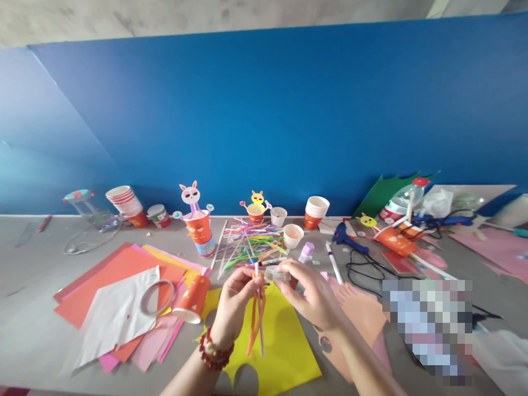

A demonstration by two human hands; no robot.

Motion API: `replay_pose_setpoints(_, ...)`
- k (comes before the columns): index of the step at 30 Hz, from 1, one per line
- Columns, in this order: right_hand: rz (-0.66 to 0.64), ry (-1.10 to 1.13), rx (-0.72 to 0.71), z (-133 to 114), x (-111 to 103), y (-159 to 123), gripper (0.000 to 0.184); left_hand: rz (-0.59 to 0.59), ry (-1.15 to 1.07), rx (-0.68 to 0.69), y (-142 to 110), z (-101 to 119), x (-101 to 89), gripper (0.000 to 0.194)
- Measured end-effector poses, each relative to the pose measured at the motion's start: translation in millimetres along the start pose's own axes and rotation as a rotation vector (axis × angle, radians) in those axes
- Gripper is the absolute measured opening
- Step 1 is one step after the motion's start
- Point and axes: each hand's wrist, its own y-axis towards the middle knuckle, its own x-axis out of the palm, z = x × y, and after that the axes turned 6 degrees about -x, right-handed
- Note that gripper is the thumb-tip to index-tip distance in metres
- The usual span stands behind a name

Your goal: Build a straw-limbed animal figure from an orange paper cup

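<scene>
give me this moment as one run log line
left hand: holds orange strips | right hand: holds clear roll | below: yellow sheet, cut-outs along edge

The see-through roll (275, 274) looks like shiny plastic from here, and so does the bottle (405, 196). The yellow sheet (284, 338) is smooth paper. The grey tabletop (33, 335) looks dull.

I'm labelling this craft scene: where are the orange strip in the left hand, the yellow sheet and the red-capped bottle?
Orange strip (251, 339), head view: its lower part.
Yellow sheet (284, 335), head view: its bare middle.
Red-capped bottle (403, 199), head view: its side.
</scene>
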Motion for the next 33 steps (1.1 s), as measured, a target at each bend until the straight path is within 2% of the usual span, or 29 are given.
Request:
replay_pose_setpoints(5, -0.040, 0.000, 0.090, 0.3, 0.3, -0.6, 0.014, -0.038, -0.064, -0.005, 0.3, 0.3, 0.7, 0.014)
replay_pose_setpoints(10, -0.047, 0.037, 0.117, 3.0, 3.1, -2.6, 0.016, -0.153, -0.154, -0.139, -2.2, 3.6, 2.9, 0.017)
replay_pose_setpoints(15, 0.072, 0.142, 0.087, 10.7, -5.3, -9.6, 0.032, -0.127, -0.181, -0.138, -1.2, 5.7, 1.8, 0.020)
replay_pose_setpoints(17, 0.104, 0.053, 0.136, 17.4, -10.9, -20.9, 0.026, -0.114, -0.172, -0.111, -1.1, 6.0, 1.1, 0.020)
replay_pose_setpoints(21, -0.090, -0.353, 0.343, 35.1, -12.1, -56.5, 0.011, -0.090, -0.151, -0.092, -1.2, 5.1, 1.2, 0.021)
replay_pose_setpoints(24, -0.225, -0.525, 0.431, 44.5, -2.5, -77.4, 0.005, -0.069, -0.166, -0.108, -0.9, 2.6, 2.7, 0.022)
replay_pose_setpoints(28, -0.308, -0.582, 0.544, 47.9, 7.8, -81.9, 0.002, -0.081, -0.179, -0.113, -0.8, -1.5, 3.8, 0.020)
replay_pose_setpoints(33, -0.299, -0.560, 0.560, 50.5, 2.0, -78.5, 0.009, -0.100, -0.227, -0.133, -0.2, -5.8, 3.2, 0.016)
